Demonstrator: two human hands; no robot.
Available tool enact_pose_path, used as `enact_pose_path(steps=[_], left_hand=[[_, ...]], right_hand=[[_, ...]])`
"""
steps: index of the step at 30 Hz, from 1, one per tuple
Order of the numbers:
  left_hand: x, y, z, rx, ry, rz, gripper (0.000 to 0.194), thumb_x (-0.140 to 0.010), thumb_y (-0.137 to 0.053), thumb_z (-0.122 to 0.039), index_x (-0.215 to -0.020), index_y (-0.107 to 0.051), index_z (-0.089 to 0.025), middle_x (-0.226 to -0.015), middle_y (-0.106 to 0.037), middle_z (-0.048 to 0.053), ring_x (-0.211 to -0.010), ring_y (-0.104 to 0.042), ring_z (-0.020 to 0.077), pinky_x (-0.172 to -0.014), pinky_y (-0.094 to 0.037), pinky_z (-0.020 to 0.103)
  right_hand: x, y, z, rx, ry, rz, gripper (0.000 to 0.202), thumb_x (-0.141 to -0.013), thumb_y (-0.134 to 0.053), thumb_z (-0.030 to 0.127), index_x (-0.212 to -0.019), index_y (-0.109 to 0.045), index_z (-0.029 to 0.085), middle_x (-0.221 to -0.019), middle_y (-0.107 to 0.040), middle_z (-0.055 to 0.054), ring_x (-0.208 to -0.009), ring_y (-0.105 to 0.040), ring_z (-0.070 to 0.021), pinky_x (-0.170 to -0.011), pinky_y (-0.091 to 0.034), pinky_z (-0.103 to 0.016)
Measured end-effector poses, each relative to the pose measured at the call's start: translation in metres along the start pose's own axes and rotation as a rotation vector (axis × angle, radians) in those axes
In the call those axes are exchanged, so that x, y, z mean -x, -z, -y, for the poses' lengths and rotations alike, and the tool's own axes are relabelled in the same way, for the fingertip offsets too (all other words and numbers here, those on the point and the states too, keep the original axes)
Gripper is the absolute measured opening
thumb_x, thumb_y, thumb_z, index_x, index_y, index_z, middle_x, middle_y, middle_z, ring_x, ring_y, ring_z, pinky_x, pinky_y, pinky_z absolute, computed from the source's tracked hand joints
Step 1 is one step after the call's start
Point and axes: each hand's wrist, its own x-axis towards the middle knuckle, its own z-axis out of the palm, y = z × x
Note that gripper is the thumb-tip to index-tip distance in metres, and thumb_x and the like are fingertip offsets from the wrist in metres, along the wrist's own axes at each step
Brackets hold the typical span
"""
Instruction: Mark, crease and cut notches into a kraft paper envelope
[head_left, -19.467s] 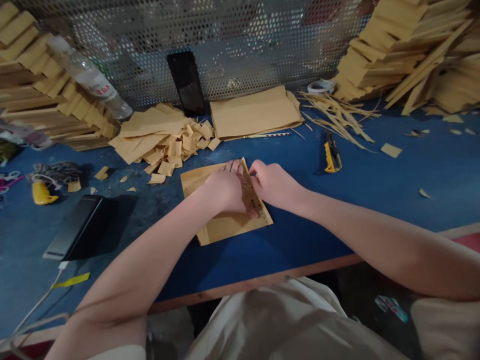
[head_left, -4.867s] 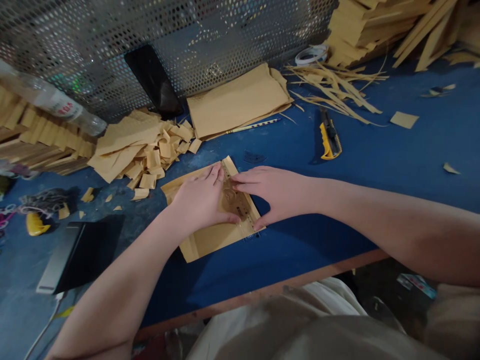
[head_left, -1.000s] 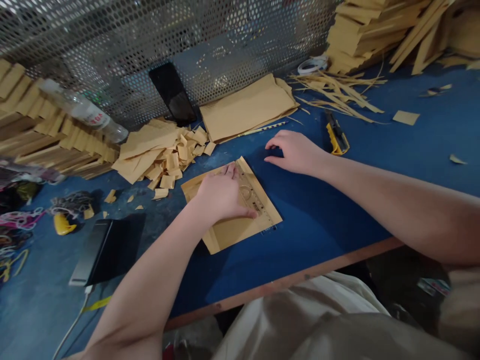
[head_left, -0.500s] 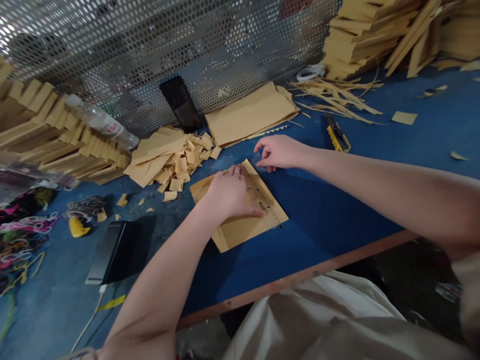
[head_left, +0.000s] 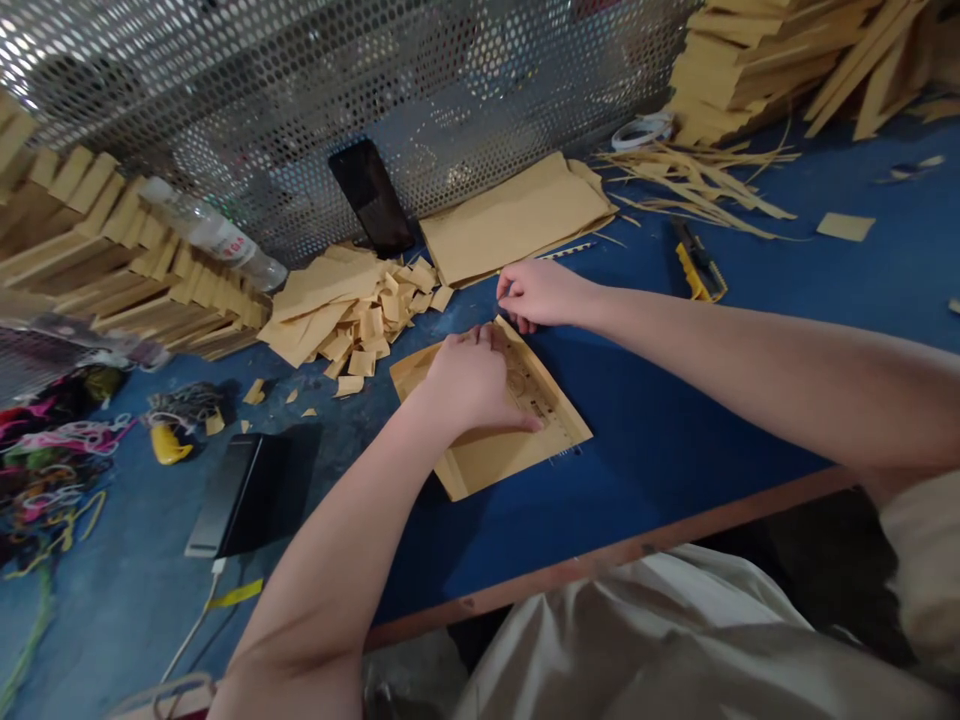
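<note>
My left hand (head_left: 471, 382) lies spread over a brown paper piece (head_left: 480, 468), its thumb stretched toward the near right edge. Beneath that hand is a clear plastic ruler (head_left: 541, 402) with dark markings, jutting slightly past the paper's near right edge. The hand covers much of the ruler. At the paper's far corner is my right hand (head_left: 546, 294), thumb and fingers pinched together. Whatever may be between those fingertips is too small to make out. Just behind this hand lies a striped pencil (head_left: 574, 251), partly covered by it.
Cut paper scraps (head_left: 375, 315) and larger brown sheets (head_left: 517, 215) lie behind the hands. A yellow-black cutter (head_left: 697, 268) rests to the right. Paper stacks, a bottle (head_left: 217, 235) and a leaning phone (head_left: 371, 195) stand farther back. A black power bank (head_left: 236, 500) lies left.
My right hand has moved left to the paper's far corner, and its fingers have drawn closer together. My left hand keeps its place on the ruler and paper. The view has shifted slightly.
</note>
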Motion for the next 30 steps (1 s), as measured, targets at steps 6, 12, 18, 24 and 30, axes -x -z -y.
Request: enact_pose_path(steps=[6,12,18,24,30], left_hand=[[-0.002,-0.001,0.0,-0.008,0.004,0.014,0.122,-0.071,-0.069,-0.091,-0.149,-0.057,0.002,-0.159,-0.052,0.032,-0.148,-0.048,0.0437,-0.119,-0.04,0.05],[-0.003,0.002,0.0,-0.022,0.008,0.039,0.111,-0.073,-0.067,-0.092,-0.14,-0.068,-0.003,-0.158,-0.054,0.03,-0.143,-0.053,0.0425,-0.115,-0.042,0.049],[-0.003,0.003,0.0,-0.018,0.021,0.033,0.102,-0.069,-0.068,-0.094,-0.134,-0.073,-0.015,-0.15,-0.064,0.021,-0.135,-0.059,0.0427,-0.111,-0.043,0.047],[-0.003,0.007,-0.005,-0.008,0.066,0.031,0.101,-0.068,-0.074,-0.084,-0.141,-0.066,-0.014,-0.139,-0.068,0.02,-0.123,-0.065,0.0391,-0.109,-0.047,0.046],[-0.003,0.006,-0.007,-0.026,0.07,0.022,0.109,-0.069,-0.075,-0.081,-0.148,-0.056,-0.008,-0.154,-0.058,0.026,-0.14,-0.056,0.0406,-0.113,-0.045,0.045]], right_hand=[[0.007,0.002,0.011,0.185,0.083,-0.096,0.017,-0.09,-0.063,0.009,-0.102,-0.076,0.013,-0.078,-0.076,-0.006,-0.076,-0.07,-0.0196,-0.076,-0.048,-0.03],[0.019,-0.002,0.016,0.255,0.115,-0.113,0.021,-0.088,-0.063,0.01,-0.104,-0.076,0.013,-0.084,-0.076,-0.009,-0.081,-0.068,-0.0211,-0.075,-0.044,-0.031],[0.039,-0.006,0.014,0.252,0.116,-0.109,0.017,-0.09,-0.062,0.012,-0.103,-0.073,0.014,-0.088,-0.076,-0.011,-0.081,-0.066,-0.0215,-0.071,-0.042,-0.031],[0.067,-0.007,0.015,0.242,0.105,-0.057,0.01,-0.091,-0.061,0.015,-0.098,-0.068,0.017,-0.081,-0.072,-0.008,-0.07,-0.06,-0.019,-0.06,-0.035,-0.03],[0.101,-0.009,0.016,0.25,0.111,0.004,0.013,-0.091,-0.059,0.013,-0.101,-0.067,0.017,-0.074,-0.068,-0.005,-0.067,-0.06,-0.0182,-0.06,-0.034,-0.029]])
